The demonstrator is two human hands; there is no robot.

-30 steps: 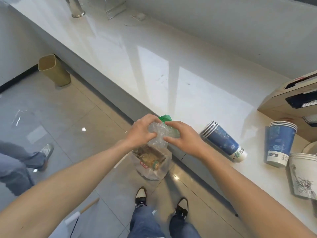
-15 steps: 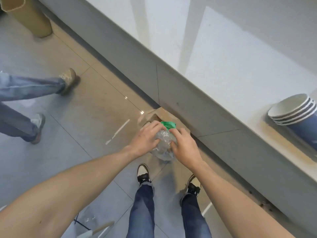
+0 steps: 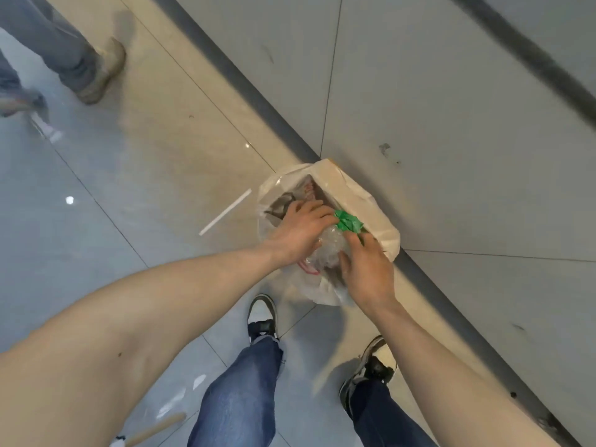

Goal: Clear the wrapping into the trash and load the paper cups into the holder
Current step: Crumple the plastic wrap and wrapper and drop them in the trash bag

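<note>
A crumpled clear plastic wrapping (image 3: 329, 245) with a green strip (image 3: 348, 221) on it is squeezed between both my hands. My left hand (image 3: 298, 229) grips it from the left and my right hand (image 3: 366, 269) from the right. Both hands hold it inside the mouth of the trash bin (image 3: 358, 196), a tan bin lined with a clear bag that stands on the floor against the counter's grey front. Other rubbish lies in the bin below. The paper cups and the holder are out of view.
My two feet (image 3: 263, 317) stand just in front of the bin. Another person's legs and shoes (image 3: 96, 72) are at the top left. A wooden handle (image 3: 154, 429) lies at the bottom left. The counter's front panel (image 3: 451, 156) fills the right.
I have bent down: the view dropped from the countertop to the floor. Both hands carried the wrapping from counter height down into the bin's mouth. The cups left the view.
</note>
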